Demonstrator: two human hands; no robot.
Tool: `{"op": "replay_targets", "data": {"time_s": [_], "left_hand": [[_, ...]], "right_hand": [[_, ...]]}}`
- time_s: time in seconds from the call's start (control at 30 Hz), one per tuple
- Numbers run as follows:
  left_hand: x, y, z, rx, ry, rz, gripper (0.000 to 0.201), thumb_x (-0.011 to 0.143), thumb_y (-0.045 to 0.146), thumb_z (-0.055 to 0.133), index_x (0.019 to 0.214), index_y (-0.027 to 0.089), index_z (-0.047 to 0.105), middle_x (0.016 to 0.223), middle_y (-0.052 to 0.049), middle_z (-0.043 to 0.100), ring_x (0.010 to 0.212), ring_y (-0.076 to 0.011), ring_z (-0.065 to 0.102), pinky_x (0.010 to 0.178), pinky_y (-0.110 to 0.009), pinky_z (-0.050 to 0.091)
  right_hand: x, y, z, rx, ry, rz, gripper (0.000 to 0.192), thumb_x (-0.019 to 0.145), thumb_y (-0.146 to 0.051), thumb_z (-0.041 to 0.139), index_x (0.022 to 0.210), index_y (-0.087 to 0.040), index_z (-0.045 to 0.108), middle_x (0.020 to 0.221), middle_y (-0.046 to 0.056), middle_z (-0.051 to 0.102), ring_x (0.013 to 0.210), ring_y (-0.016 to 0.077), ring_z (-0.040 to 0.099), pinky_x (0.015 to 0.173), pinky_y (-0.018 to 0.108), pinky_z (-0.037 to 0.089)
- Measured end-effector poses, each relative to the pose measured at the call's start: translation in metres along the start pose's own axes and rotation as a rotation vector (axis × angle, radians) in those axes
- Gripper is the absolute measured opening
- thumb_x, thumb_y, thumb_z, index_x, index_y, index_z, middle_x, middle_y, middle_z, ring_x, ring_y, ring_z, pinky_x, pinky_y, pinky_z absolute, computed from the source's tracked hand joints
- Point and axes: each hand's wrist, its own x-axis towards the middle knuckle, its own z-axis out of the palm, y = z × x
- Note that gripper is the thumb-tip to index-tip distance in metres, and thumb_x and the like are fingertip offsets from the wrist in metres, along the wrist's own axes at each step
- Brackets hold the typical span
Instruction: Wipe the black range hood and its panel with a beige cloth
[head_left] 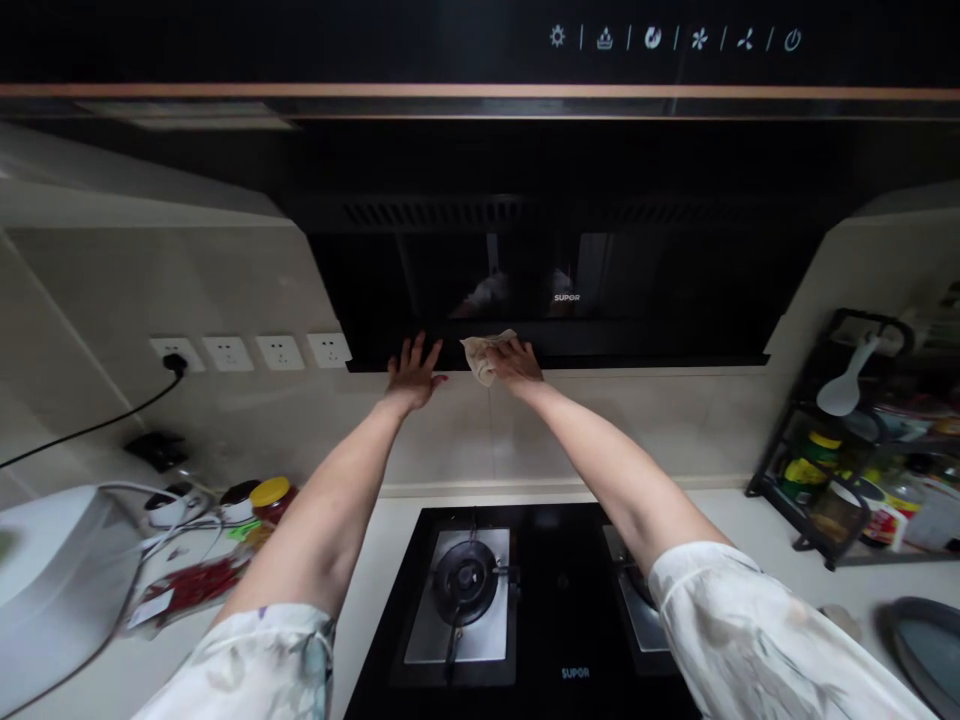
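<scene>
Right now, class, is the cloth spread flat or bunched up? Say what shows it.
Bunched up: the cloth shows creases and uneven edges where it pokes out from under the right hand.

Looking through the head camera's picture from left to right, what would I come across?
White rounded appliance, packet of something red, yellow-lidded jar, left hand with spread fingers, right hand on a pale cloth, white ladle at the rack.

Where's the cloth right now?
In the head view, the cloth is at the picture's centre, under the right hand, against the lower edge of the range hood.
</scene>
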Motion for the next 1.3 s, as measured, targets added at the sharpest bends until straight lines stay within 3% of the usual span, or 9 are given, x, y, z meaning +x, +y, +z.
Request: {"op": "replay_targets", "data": {"time_s": [0.13,0.23,0.33,0.57,0.7,0.8,0.9,1.0,1.3], "left_hand": [[0.004,-0.006,0.011,0.100,-0.001,-0.038,0.068,0.111,0.040,0.036,0.175,0.026,0.016,0.182,-0.014,-0.007,0.167,-0.0404,0.001,0.130,-0.067,0.016],[0.004,-0.002,0.013,0.135,0.023,-0.045,0.068,0.112,0.040,0.036,0.174,0.024,0.017,0.181,-0.016,-0.004,0.167,-0.0416,0.003,0.130,-0.067,0.017],[-0.001,0.002,0.009,0.170,0.061,-0.026,0.068,0.111,0.039,0.040,0.174,0.021,0.021,0.181,-0.020,0.002,0.166,-0.0454,0.006,0.129,-0.068,0.021],[-0.006,0.014,-0.008,0.243,0.063,0.031,0.068,0.109,0.030,0.048,0.171,0.011,0.028,0.173,-0.038,0.015,0.158,-0.0586,0.021,0.119,-0.076,0.034],[0.005,0.022,-0.013,0.202,0.053,-0.019,0.068,0.106,0.026,0.056,0.165,-0.001,0.034,0.159,-0.051,0.028,0.147,-0.0633,0.039,0.107,-0.082,0.041],[0.012,0.025,-0.013,0.183,0.077,-0.015,0.067,0.106,0.022,0.056,0.163,-0.007,0.033,0.151,-0.054,0.038,0.144,-0.0621,0.045,0.100,-0.085,0.043],[0.013,0.027,-0.008,0.156,0.070,0.007,0.069,0.108,0.021,0.055,0.161,-0.013,0.026,0.149,-0.057,0.035,0.147,-0.0628,0.038,0.101,-0.087,0.038],[0.012,0.028,-0.002,0.132,0.079,0.020,0.068,0.110,0.019,0.051,0.160,-0.017,0.021,0.147,-0.061,0.027,0.148,-0.0658,0.031,0.101,-0.090,0.032],[0.012,0.024,0.001,0.201,0.083,0.020,0.070,0.109,0.024,0.050,0.161,-0.014,0.022,0.145,-0.062,0.027,0.145,-0.0717,0.032,0.094,-0.089,0.040]], "right_hand": [[-0.013,0.037,0.001,-0.060,0.032,0.024,0.048,0.111,-0.034,0.041,0.158,-0.031,0.052,0.153,0.014,0.058,0.144,0.0371,0.041,0.113,0.057,0.037],[-0.034,0.074,-0.004,-0.084,0.045,0.072,0.058,0.108,-0.049,0.049,0.163,-0.033,0.045,0.156,0.015,0.055,0.144,0.0408,0.041,0.111,0.061,0.039],[-0.058,0.113,-0.011,-0.124,0.031,0.141,0.062,0.107,-0.050,0.050,0.165,-0.033,0.043,0.160,0.017,0.050,0.144,0.0419,0.041,0.111,0.063,0.039],[-0.131,0.212,-0.031,-0.224,0.038,0.350,0.054,0.106,-0.020,0.041,0.157,-0.028,0.056,0.154,0.015,0.056,0.142,0.0399,0.043,0.113,0.063,0.038],[-0.179,0.278,-0.045,-0.244,0.115,0.521,0.046,0.106,-0.025,0.046,0.147,-0.026,0.066,0.148,0.019,0.060,0.135,0.0413,0.050,0.109,0.066,0.041],[-0.203,0.309,-0.051,-0.263,0.167,0.620,0.041,0.106,-0.028,0.049,0.141,-0.024,0.069,0.143,0.022,0.061,0.131,0.0427,0.053,0.107,0.070,0.041],[-0.208,0.314,-0.051,-0.281,0.176,0.649,0.044,0.102,-0.021,0.048,0.141,-0.021,0.068,0.143,0.023,0.061,0.132,0.0436,0.051,0.107,0.070,0.040],[-0.196,0.297,-0.047,-0.279,0.161,0.613,0.047,0.100,-0.016,0.046,0.142,-0.021,0.066,0.144,0.022,0.060,0.134,0.0421,0.048,0.108,0.065,0.040],[-0.116,0.185,-0.019,-0.207,0.095,0.319,0.050,0.104,-0.020,0.044,0.151,-0.023,0.059,0.150,0.018,0.058,0.139,0.0376,0.041,0.109,0.053,0.038]]}}
